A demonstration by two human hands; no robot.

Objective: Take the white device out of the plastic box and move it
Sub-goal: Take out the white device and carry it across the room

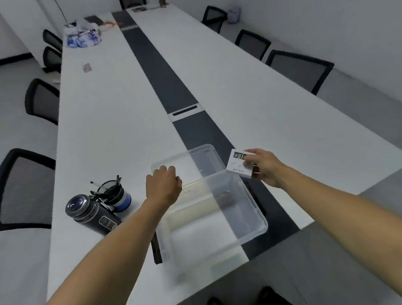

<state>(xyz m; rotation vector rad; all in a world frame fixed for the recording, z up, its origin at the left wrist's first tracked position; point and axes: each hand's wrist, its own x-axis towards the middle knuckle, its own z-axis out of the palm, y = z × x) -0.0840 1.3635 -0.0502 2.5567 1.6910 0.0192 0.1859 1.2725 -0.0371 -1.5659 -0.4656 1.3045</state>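
Observation:
A clear plastic box (255, 229) stands at the near end of the long white table (112, 125). Its clear lid (195, 157) is raised behind it, and my left hand (164, 186) grips the lid's left edge. My right hand (265, 167) holds the white device (237, 165), a small digital timer with a dark display, in the air just right of the box's far right corner. A dark object (225, 197) lies inside the box, blurred through the plastic.
A dark flask (90, 213) and a mesh pen holder (114, 193) stand left of the box. A black strip (163, 76) runs down the table's middle, with a cable hatch (184, 111). Black chairs (19, 191) line both sides. Bags (82, 36) lie at the far end.

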